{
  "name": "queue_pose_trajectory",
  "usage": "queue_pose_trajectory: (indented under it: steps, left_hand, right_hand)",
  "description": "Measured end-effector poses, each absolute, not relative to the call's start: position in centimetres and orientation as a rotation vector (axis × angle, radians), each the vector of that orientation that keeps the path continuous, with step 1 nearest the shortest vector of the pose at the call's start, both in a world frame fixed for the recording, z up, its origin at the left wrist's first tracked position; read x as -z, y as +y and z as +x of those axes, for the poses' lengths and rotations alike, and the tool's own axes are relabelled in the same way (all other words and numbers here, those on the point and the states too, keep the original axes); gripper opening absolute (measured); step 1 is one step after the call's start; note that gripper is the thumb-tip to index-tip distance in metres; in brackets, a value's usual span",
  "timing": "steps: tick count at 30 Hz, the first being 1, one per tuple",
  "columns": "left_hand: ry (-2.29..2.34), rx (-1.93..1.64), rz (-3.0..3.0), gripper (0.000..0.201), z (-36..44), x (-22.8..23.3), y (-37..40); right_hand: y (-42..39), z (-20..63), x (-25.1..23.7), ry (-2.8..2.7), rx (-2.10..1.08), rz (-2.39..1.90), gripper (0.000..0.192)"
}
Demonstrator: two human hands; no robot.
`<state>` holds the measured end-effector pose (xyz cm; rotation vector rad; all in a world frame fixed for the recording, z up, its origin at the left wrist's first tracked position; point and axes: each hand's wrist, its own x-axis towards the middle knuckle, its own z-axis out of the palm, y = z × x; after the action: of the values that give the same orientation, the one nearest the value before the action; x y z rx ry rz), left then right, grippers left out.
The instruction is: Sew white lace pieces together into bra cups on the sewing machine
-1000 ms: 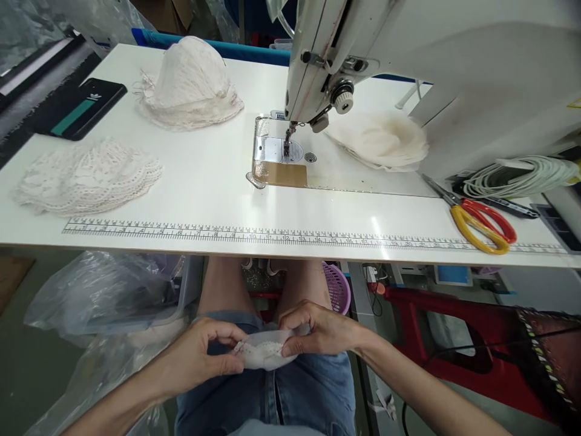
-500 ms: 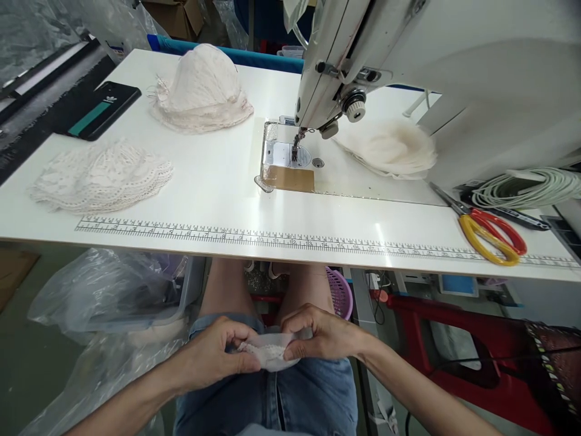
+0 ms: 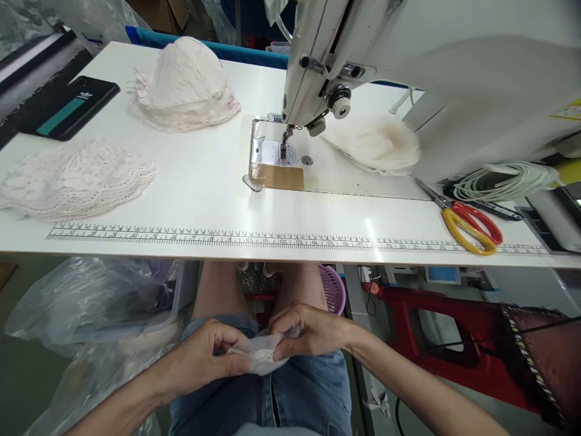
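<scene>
Over my lap, below the table edge, I hold a small piece of sheer white fabric with a lacy strip (image 3: 262, 356) between both hands. My left hand (image 3: 213, 351) pinches its left end between thumb and fingers. At the right end, my right hand (image 3: 299, 333) grips it with thumb and index finger. Part of the fabric is hidden behind my fingers. Above, the sewing machine's presser foot (image 3: 284, 145) stands over its metal plate with no fabric beneath it.
On the white table lie a stack of pale cups (image 3: 186, 85), lace pieces (image 3: 77, 178), a phone (image 3: 75, 108), cream fabric pieces (image 3: 376, 145), scissors (image 3: 469, 225) and a coil of cord (image 3: 506, 181). A printed ruler (image 3: 272, 240) runs along the front edge. Plastic bags (image 3: 91, 297) hang below left.
The view has shifted slightly right, so the table things appear further left. Both hands keep hold of the sheer fabric with almost the same grip.
</scene>
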<state>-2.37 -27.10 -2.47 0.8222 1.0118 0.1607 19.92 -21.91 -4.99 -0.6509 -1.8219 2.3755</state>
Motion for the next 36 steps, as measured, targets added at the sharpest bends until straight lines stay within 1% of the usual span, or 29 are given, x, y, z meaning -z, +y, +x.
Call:
queue_pose_trajectory:
  steps: [8, 12, 15, 22, 28, 33, 36]
  left_hand:
    - [1.058, -0.127, 0.868, 0.039, -1.6, 2.5, -26.8]
    - [1.039, -0.161, 0.809, 0.041, -1.7, 2.7, -27.0]
    - [1.039, -0.162, 0.779, 0.042, -1.8, 2.7, -27.2]
    - [1.053, -0.178, 0.768, 0.037, -1.7, 2.7, -27.5]
    - [1.073, -0.183, 0.794, 0.037, -1.4, 2.8, -27.4]
    - [1.098, -0.185, 0.85, 0.039, -1.4, 2.6, -27.3]
    - [1.095, -0.169, 0.843, 0.039, -1.6, 2.4, -27.4]
  right_hand:
    - [-21.8, 20.3, 5.0, -1.869, -2.331, -0.629, 0.027]
    - [-22.2, 20.2, 4.6, -1.921, -2.231, -0.666, 0.031]
    - [-22.5, 20.1, 4.7, -1.934, -2.163, -0.678, 0.03]
    - [-22.4, 20.8, 5.6, -1.884, -2.244, -0.626, 0.03]
    - [-22.9, 20.8, 5.2, -1.912, -2.187, -0.706, 0.03]
    - [-23.2, 20.5, 4.9, -2.008, -2.063, -0.786, 0.021]
    - [-23.1, 20.5, 4.9, -2.042, -2.052, -0.763, 0.021]
